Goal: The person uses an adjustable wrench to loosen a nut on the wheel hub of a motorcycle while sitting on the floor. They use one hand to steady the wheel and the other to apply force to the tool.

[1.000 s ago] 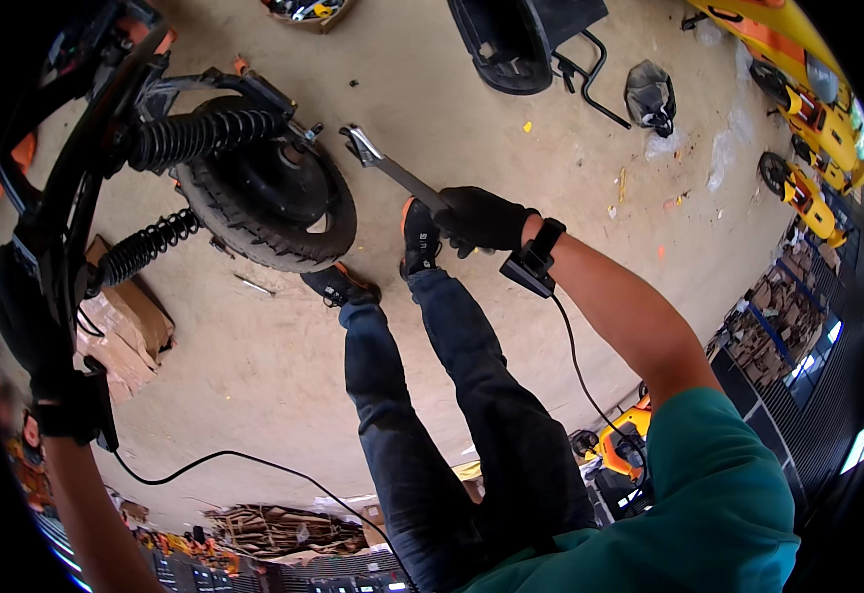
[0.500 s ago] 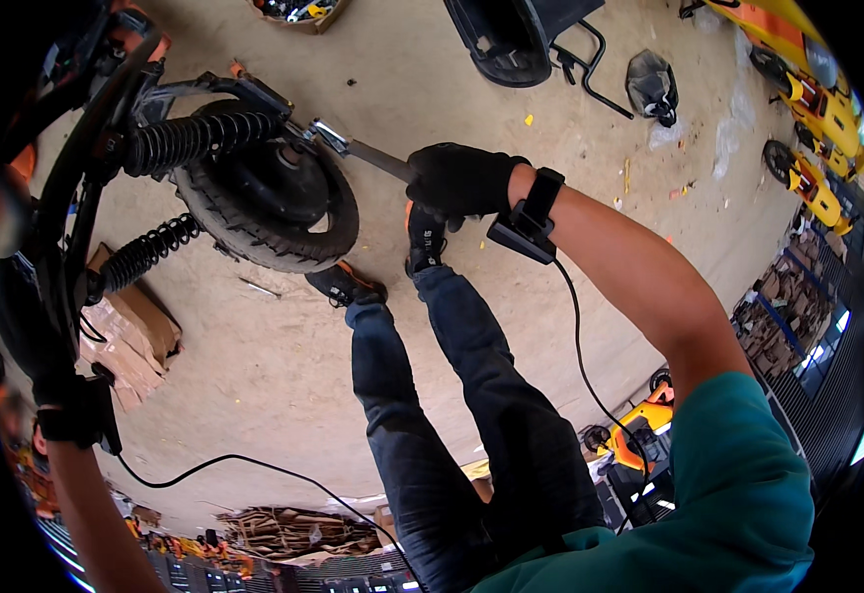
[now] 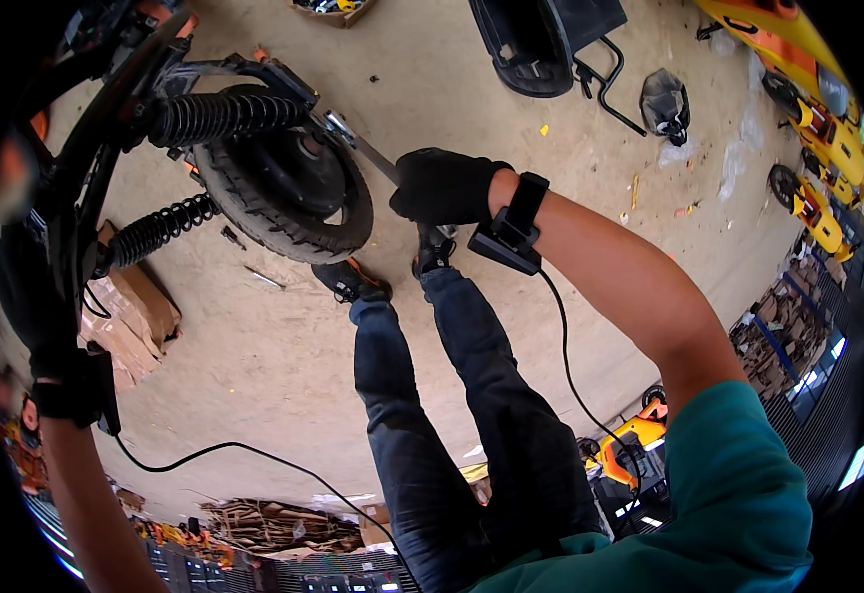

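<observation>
My right hand [image 3: 442, 188], in a black glove, is closed around the handle of a metal wrench [image 3: 377, 158]. The wrench's bright head sits at the axle end of a scooter wheel [image 3: 298, 237] with a black tyre. Two black coil-spring shock absorbers, the upper one [image 3: 224, 121] and the lower one [image 3: 160, 232], run from the wheel area to the dark frame [image 3: 81, 148]. At the far left, my gloved left hand [image 3: 37, 296] is against the dark frame parts; its fingers blend into them and are hidden.
A cardboard piece [image 3: 135, 316] and a thin metal tool [image 3: 264, 278] lie on the floor beneath. Beyond are a black seat shell [image 3: 531, 49], a dark plastic bag [image 3: 665, 104] and several yellow scooters [image 3: 817, 203]. Black cables [image 3: 580, 366] trail from both wrist devices.
My right hand and the wrench handle have shifted slightly left while the wrench's head stays at the axle. The whole view has moved a little; my left hand stays by the frame.
</observation>
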`<state>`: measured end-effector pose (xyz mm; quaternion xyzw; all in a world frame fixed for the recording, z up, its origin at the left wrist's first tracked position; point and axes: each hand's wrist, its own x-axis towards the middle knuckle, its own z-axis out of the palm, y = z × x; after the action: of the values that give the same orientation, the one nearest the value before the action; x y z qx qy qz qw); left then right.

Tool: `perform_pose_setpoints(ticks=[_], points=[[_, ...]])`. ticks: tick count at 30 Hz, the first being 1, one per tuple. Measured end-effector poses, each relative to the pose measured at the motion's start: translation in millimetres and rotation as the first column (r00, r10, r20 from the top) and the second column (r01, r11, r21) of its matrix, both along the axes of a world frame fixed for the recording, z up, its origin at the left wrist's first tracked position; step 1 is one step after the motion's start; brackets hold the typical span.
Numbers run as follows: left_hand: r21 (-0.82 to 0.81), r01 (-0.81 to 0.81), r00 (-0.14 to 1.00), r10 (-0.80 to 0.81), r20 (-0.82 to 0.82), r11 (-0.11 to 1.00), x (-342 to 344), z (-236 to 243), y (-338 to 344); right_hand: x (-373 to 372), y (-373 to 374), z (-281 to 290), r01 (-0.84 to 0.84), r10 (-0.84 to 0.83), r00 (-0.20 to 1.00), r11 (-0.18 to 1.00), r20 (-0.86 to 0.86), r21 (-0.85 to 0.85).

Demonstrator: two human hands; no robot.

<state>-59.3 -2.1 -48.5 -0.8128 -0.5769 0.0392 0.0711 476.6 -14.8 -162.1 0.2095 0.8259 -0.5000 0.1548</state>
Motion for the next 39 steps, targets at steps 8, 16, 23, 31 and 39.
perform_pose_setpoints(ticks=[8, 16, 23, 31, 39], points=[[-0.089, -0.069, 0.997, 0.072, 0.032, 0.994, 5.6, 2.3, -2.2, 2.5, -30.2, -1.8, 0.14, -0.138, 0.99, 0.987, 0.027, -0.083], [-0.154, -0.17, 0.977, 0.187, 0.104, 0.973, 14.6, 4.4, -4.4, -11.4, -55.2, 8.4, 0.36, -0.364, 0.931, 0.929, 0.036, 0.092], [-0.14, -0.142, 0.979, 0.16, 0.128, 0.98, 15.1, 4.1, -2.6, -12.6, -12.9, 31.7, 0.667, -0.667, 0.713, 0.547, 0.217, -0.506], [-0.133, -0.135, 0.977, 0.154, 0.146, 0.982, 15.7, 8.8, -4.4, -19.6, 7.5, 46.1, 0.777, -0.675, 0.553, 0.206, 0.488, -0.595], [-0.146, -0.143, 0.974, 0.165, 0.156, 0.979, 13.7, 8.9, -12.6, 1.7, -105.7, -15.0, 0.42, -0.443, 0.896, 0.862, 0.022, 0.284]])
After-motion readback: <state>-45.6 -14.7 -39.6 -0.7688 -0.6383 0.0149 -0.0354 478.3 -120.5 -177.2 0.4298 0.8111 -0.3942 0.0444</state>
